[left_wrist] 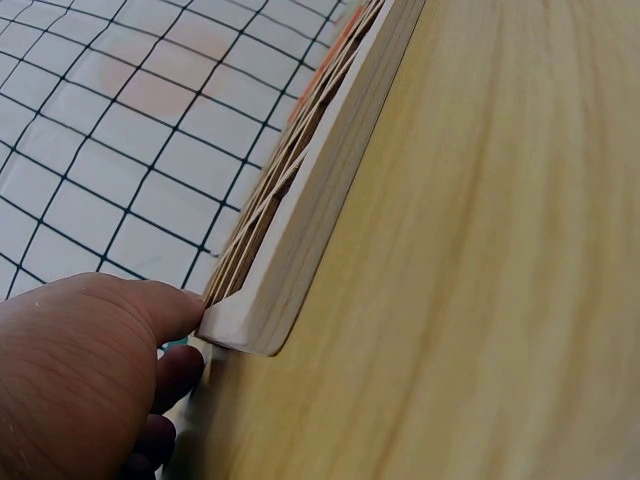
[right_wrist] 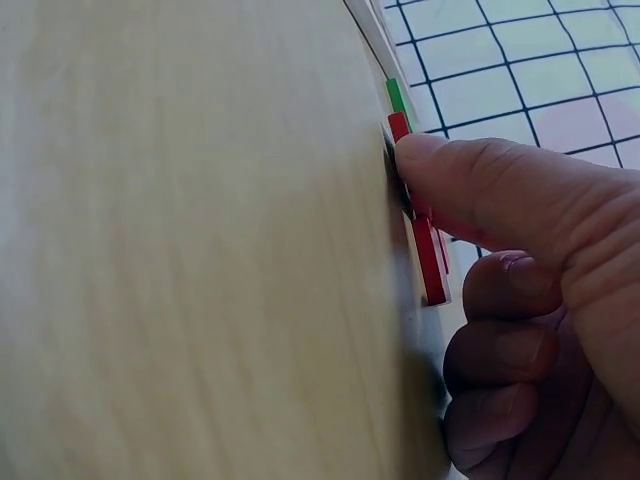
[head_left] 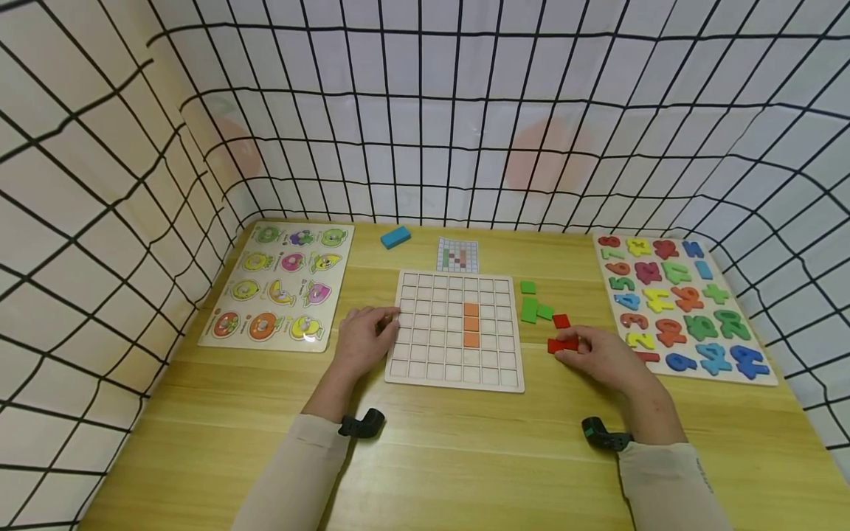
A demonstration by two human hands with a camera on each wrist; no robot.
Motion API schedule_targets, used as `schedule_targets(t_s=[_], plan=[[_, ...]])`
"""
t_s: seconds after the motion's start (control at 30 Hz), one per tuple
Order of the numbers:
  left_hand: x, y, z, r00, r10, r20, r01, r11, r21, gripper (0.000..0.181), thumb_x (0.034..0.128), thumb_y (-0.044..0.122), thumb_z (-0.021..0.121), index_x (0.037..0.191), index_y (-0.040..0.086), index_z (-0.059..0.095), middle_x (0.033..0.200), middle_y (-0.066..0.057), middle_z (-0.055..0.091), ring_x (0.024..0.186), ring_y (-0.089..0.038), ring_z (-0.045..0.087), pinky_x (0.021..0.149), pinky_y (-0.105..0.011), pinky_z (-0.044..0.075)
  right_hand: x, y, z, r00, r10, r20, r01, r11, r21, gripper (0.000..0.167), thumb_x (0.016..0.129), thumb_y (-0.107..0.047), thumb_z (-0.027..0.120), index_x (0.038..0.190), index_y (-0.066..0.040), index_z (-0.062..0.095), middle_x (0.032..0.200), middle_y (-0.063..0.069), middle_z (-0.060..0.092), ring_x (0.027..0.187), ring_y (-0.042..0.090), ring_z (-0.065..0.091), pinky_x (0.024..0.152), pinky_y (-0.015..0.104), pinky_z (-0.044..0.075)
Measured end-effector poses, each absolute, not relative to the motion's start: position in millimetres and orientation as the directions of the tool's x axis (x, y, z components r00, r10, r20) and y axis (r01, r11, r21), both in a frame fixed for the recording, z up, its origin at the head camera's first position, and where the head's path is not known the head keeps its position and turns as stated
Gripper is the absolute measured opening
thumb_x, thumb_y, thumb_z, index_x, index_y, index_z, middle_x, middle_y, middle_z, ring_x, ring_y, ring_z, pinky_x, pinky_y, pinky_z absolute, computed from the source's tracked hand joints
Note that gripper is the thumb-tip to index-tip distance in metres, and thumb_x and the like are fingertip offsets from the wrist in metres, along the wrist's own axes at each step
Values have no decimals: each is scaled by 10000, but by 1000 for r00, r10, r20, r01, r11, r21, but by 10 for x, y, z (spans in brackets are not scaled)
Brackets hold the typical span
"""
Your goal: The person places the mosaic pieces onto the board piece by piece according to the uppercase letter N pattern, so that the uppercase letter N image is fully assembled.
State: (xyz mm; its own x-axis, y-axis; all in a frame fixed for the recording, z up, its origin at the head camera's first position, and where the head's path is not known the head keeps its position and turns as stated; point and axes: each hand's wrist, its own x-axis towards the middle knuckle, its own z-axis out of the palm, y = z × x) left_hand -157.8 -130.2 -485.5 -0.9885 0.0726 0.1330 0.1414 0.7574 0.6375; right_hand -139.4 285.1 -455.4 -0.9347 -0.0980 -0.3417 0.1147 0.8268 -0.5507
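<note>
A pale wooden grid board lies in the middle of the table, with three orange square tiles in one column. At its left edge rests my left hand; the thumb touches the board's rim in the left wrist view, and the other fingers are partly hidden. To the right of the board, my right hand has thumb and forefinger on red tiles and pinches one, partly covered. Another red tile lies just beyond. Several green tiles lie between board and hand.
Behind the board lies a printed pattern card, and a blue block is to its left. A fruit puzzle board stands left, a number puzzle board right. Black wire mesh encloses the table's back and sides.
</note>
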Motion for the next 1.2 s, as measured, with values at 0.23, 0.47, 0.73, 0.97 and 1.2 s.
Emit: schedule_targets(t_s=[0.23, 0.47, 0.73, 0.97, 1.2], plan=[[-1569, -1301, -4862, -989, 72, 127, 137, 756, 640, 290, 987, 263, 645, 1256, 201, 734, 986, -40, 708, 907, -232, 509, 860, -413, 361, -1394, 2796, -4510, -942, -130, -309, 52, 854, -517, 472, 940, -462, 703, 1297, -158, 651, 828, 44, 482, 789, 215, 471, 668, 339, 342], [-1570, -1304, -4873, -987, 80, 137, 150, 757, 636, 291, 986, 268, 640, 1255, 204, 734, 975, -38, 707, 904, -233, 511, 859, -417, 362, -1368, 2690, -4393, -948, -151, -281, 11, 865, -502, 452, 933, -480, 706, 1279, -192, 658, 781, 32, 481, 727, 201, 461, 626, 329, 327], [-1572, -1305, -4861, -987, 79, 140, 151, 756, 636, 295, 990, 272, 635, 1260, 202, 731, 985, -36, 710, 911, -232, 512, 848, -406, 355, -1347, 2487, -4289, -944, -190, -268, -29, 860, -509, 387, 930, -416, 728, 1238, -188, 674, 731, 10, 478, 643, 190, 445, 576, 296, 319], [-1574, -1307, -4864, -988, 77, 136, 147, 757, 636, 297, 993, 276, 628, 1264, 210, 730, 987, -32, 708, 913, -230, 511, 858, -409, 356, -1368, 2322, -4269, -933, -247, -261, -83, 854, -513, 336, 925, -384, 738, 1206, -208, 684, 711, 2, 472, 620, 187, 446, 573, 293, 325], [-1577, -1305, -4864, -988, 75, 133, 143, 759, 635, 298, 992, 276, 627, 1264, 210, 730, 991, -34, 711, 923, -232, 516, 850, -404, 354, -1384, 2103, -4292, -924, -284, -257, -90, 812, -576, 306, 908, -342, 764, 1169, -199, 694, 723, 7, 460, 644, 188, 439, 580, 285, 326]])
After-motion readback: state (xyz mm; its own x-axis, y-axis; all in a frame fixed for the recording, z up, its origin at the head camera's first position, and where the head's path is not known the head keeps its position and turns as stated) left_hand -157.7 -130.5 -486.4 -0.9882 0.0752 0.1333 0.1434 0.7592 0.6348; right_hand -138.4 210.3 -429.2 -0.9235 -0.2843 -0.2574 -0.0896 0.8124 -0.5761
